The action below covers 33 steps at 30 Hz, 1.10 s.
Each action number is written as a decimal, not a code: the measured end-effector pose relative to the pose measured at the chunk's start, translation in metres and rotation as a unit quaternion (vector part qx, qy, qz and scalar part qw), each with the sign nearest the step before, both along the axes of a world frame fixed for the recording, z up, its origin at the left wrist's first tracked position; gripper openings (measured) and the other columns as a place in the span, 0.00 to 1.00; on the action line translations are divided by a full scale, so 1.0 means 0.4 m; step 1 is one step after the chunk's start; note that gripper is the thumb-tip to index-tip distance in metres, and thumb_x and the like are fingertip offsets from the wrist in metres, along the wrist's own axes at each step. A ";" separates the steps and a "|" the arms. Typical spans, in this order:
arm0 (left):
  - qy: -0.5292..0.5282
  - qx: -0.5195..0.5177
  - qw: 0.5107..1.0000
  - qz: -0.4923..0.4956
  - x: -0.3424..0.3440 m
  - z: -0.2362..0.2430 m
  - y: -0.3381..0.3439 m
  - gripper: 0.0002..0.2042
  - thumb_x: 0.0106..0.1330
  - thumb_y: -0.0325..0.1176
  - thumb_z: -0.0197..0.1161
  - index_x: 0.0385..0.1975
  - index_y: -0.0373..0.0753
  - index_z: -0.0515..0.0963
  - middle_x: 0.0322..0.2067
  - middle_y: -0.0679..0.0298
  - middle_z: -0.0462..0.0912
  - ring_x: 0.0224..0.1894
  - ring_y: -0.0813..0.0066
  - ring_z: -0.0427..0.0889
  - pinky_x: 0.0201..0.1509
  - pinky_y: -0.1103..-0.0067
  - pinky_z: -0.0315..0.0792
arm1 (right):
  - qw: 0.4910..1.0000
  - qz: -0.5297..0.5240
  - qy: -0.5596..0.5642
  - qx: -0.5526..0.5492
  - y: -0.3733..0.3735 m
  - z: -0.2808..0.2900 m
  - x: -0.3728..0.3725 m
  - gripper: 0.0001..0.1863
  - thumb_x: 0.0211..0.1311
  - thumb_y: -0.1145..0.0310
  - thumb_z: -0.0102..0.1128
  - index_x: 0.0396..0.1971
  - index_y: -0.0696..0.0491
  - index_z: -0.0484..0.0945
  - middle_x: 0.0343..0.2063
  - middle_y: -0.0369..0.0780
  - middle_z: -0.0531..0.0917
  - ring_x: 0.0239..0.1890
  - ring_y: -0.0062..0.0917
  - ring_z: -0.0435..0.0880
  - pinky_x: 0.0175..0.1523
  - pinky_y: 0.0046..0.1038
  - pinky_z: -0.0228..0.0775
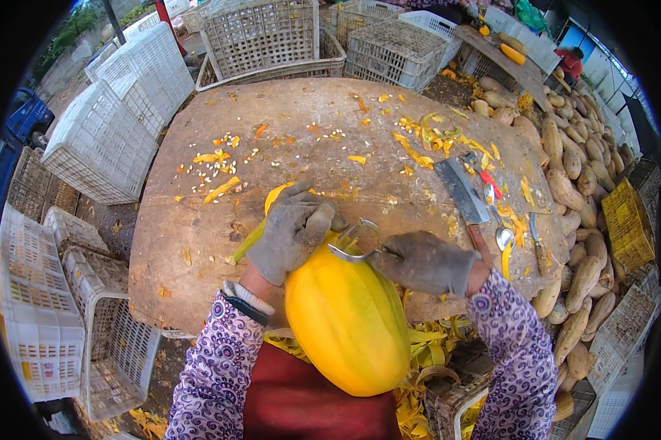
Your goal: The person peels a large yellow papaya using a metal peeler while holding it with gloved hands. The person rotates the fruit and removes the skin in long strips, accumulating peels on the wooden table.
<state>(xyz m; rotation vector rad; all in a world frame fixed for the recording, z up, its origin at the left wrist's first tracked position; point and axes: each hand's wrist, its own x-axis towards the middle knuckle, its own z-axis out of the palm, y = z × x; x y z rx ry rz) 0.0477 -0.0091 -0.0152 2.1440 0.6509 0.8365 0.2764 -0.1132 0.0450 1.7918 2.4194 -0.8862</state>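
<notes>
- We have a big yellow squash [347, 323] at the near edge of the desk [191, 249], slanting out over that edge toward the red apron [316, 400].
- It looks heavy and stiff, a fat oval with shallow ribs; we judge that its bare, moist-looking flesh would turn slippery, and that the blunt ends or both flanks give the surest hold. A drop could split it.
- Our left grip [292, 231], in a dusty grey glove, bends over the squash's upper end just above the desk's near edge; we cannot tell whether it clasps or merely presses, since the fingertips' contact is hidden.
- Our right grip [427, 262], gloved too, is closed around a peeler [351, 256], whose shiny curved metal blade sits at the squash's upper part, by the desk's near edge.
- Toward the desk's right side we see a cleaver [460, 189] with a broad dull blade and wooden handle, a smooth metal spoon [504, 237] and a slim knife [535, 235].
- Over the desk's worn, stained wood lie limp peel scraps [213, 157] and small pale seeds [217, 170].
- Below the desk's near edge is a tangle of peel ribbons [431, 345].
- Right of the desk are piled long tan squashes [586, 281], firm-skinned by their look; left of it stand latticed plastic crates [99, 143].
</notes>
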 end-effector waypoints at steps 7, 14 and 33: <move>-0.016 0.016 0.999 0.028 -0.005 -0.008 -0.001 0.19 0.75 0.40 0.47 0.33 0.39 0.86 0.40 0.61 0.88 0.55 0.65 0.79 0.75 0.60 0.52 | 0.983 -0.040 -0.029 -0.176 0.019 0.073 -0.018 0.33 0.71 0.44 0.40 0.46 0.61 0.80 0.45 0.58 0.83 0.52 0.50 0.81 0.59 0.44 0.70; -0.004 0.021 1.000 0.020 -0.002 -0.023 0.008 0.21 0.76 0.44 0.47 0.32 0.39 0.86 0.39 0.63 0.88 0.54 0.65 0.80 0.76 0.59 0.52 | 0.981 -0.114 -0.015 -0.158 -0.217 0.112 -0.010 0.23 0.70 0.51 0.49 0.33 0.59 0.75 0.25 0.55 0.83 0.31 0.52 0.85 0.40 0.47 0.77; -0.023 0.032 0.999 0.015 -0.003 -0.024 0.018 0.20 0.74 0.42 0.47 0.31 0.39 0.86 0.38 0.62 0.89 0.53 0.62 0.81 0.73 0.60 0.56 | 0.894 -0.389 0.213 -0.061 -0.603 -0.138 -0.060 0.15 0.72 0.60 0.54 0.35 0.58 0.76 0.19 0.45 0.76 0.23 0.29 0.77 0.27 0.34 0.68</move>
